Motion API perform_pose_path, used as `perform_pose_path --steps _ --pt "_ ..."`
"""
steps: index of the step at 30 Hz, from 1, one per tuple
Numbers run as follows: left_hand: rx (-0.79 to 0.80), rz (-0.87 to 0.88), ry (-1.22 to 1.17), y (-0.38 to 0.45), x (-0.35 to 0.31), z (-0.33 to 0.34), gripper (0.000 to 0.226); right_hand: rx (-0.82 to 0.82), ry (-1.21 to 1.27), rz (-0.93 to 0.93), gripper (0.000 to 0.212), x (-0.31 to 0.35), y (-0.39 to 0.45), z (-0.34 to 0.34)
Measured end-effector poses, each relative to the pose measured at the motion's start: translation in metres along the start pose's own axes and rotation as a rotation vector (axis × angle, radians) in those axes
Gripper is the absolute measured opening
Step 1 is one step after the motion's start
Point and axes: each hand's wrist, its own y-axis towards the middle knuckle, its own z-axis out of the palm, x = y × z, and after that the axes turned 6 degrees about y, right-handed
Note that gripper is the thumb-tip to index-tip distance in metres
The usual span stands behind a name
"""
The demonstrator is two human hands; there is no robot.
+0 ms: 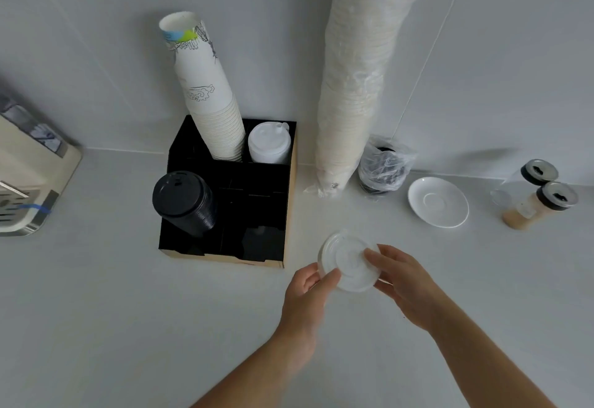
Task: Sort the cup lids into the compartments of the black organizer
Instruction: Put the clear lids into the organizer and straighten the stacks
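Lids [348, 261], translucent, judged light and flexible, are pinched at rim by left hand [303, 298] and right hand [406, 282], at 4 o'clock of black organizer [291, 201].

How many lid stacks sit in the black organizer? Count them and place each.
2: a black lid stack in the front-left compartment, a white lid stack in the back-right. Deeper compartments are dark, so more may be hidden.

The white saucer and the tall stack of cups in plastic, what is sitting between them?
A clear plastic bag of black lids stands between the saucer and the wrapped cup stack, against the wall, in the head view.
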Motion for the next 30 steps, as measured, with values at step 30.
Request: perform_pose_path --steps 30 --pt "-0.244 0.149 -0.154 0.000 -0.049 -0.109 0.045 0.172 -0.228 0.002 0.030 0.041 0.036 0.163"
